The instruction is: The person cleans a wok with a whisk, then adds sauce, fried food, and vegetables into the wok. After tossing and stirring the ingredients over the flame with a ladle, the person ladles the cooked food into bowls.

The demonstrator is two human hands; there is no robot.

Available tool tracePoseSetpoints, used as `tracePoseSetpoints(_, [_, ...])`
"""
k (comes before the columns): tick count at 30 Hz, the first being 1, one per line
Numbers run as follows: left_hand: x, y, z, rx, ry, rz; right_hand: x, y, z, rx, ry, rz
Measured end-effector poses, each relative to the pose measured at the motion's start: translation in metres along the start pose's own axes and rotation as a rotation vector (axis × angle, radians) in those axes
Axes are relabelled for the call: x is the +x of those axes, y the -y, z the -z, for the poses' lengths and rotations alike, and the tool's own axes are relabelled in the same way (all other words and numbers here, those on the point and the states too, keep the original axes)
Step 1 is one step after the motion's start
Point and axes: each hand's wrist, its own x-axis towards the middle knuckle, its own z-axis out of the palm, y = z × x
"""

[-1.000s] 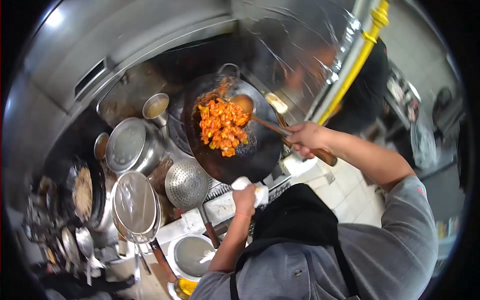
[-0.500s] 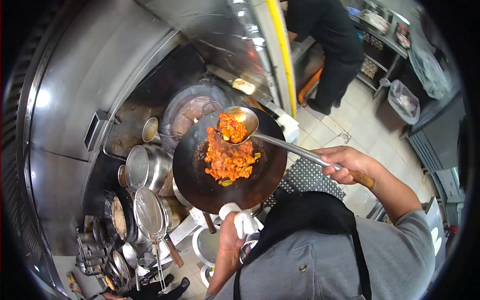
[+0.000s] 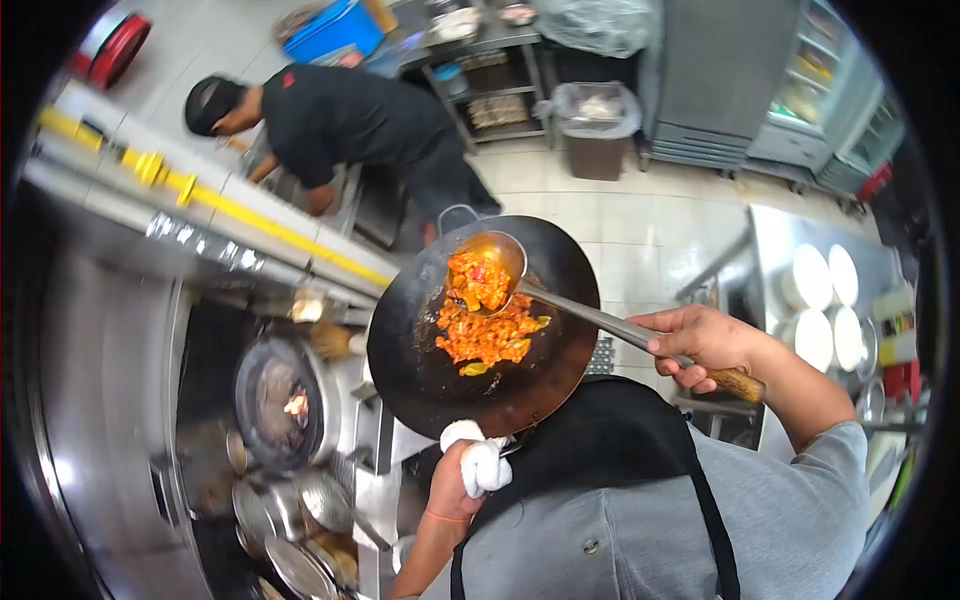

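Observation:
A dark wok is held up in front of my body, away from the stove. My left hand is closed on the wok's near rim or handle through a folded white cloth; the exact grip is hidden by the cloth. With my right hand I grip a long-handled metal ladle near its wooden end. The ladle's bowl is tilted inside the wok and holds some orange-red saucy food. More of this food, with green pieces in it, lies on the wok's bottom below the ladle.
On the left, a burner shows a flame, with steel pots nearby. A co-worker in black bends over a counter beyond the yellow pipe. Stacked white plates stand on a steel table at right. A bin stands behind.
My body has turned right, carrying the wok off the burner. The ladle stays in the wok with food in its bowl. The co-worker's upper body and the plate table have come into view.

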Motion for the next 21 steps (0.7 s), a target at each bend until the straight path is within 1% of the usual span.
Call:
tracePoseSetpoints(1, [0.016,0.003,-0.003,0.027,0.088,0.057,-0.014,-0.011,0.011,0.097,-0.041,0.015])
tracePoseSetpoints(3, [0.046,0.004,-0.018,0.151,0.164,0.123,-0.035,-0.031,0.025,0.205,-0.132,0.05])
tracePoseSetpoints(5, [0.07,-0.001,-0.05,0.179,0.277,0.236,-0.058,-0.044,0.032,0.195,-0.293,0.104])
tracePoseSetpoints(7, [0.091,-0.001,-0.081,0.261,0.302,0.324,-0.082,-0.065,0.035,0.304,-0.392,0.152])
tracePoseSetpoints(8, [0.102,0.001,-0.089,0.293,0.276,0.31,-0.091,-0.074,0.033,0.392,-0.422,0.201])
tracePoseSetpoints(9, [0.108,0.0,-0.104,0.319,0.291,0.354,-0.098,-0.083,0.031,0.465,-0.434,0.25])
tracePoseSetpoints(10, [0.117,0.0,-0.114,0.346,0.398,0.386,-0.107,-0.091,0.025,0.522,-0.523,0.287])
tracePoseSetpoints(11, [0.127,-0.002,-0.121,0.365,0.503,0.412,-0.115,-0.097,0.018,0.545,-0.547,0.296])
tracePoseSetpoints(13, [0.149,0.004,-0.14,0.456,0.536,0.408,-0.134,-0.108,0.011,0.648,-0.646,0.442])
tracePoseSetpoints(14, [0.156,0.006,-0.154,0.489,0.573,0.431,-0.143,-0.115,0.007,0.718,-0.722,0.483])
tracePoseSetpoints(15, [0.162,0.008,-0.168,0.521,0.612,0.454,-0.151,-0.12,0.004,0.731,-0.746,0.489])
tracePoseSetpoints(17, [0.178,0.01,-0.19,0.544,0.646,0.474,-0.165,-0.125,-0.002,0.803,-0.915,0.589])
tracePoseSetpoints(18, [0.186,0.009,-0.201,0.559,0.659,0.479,-0.167,-0.129,-0.002,0.825,-0.956,0.644])
tracePoseSetpoints(19, [0.193,0.008,-0.211,0.568,0.681,0.496,-0.167,-0.129,-0.001,0.834,-0.982,0.652])
tracePoseSetpoints(21, [0.207,0.002,-0.227,0.616,0.745,0.528,-0.164,-0.128,0.005,0.794,-1.188,0.636])
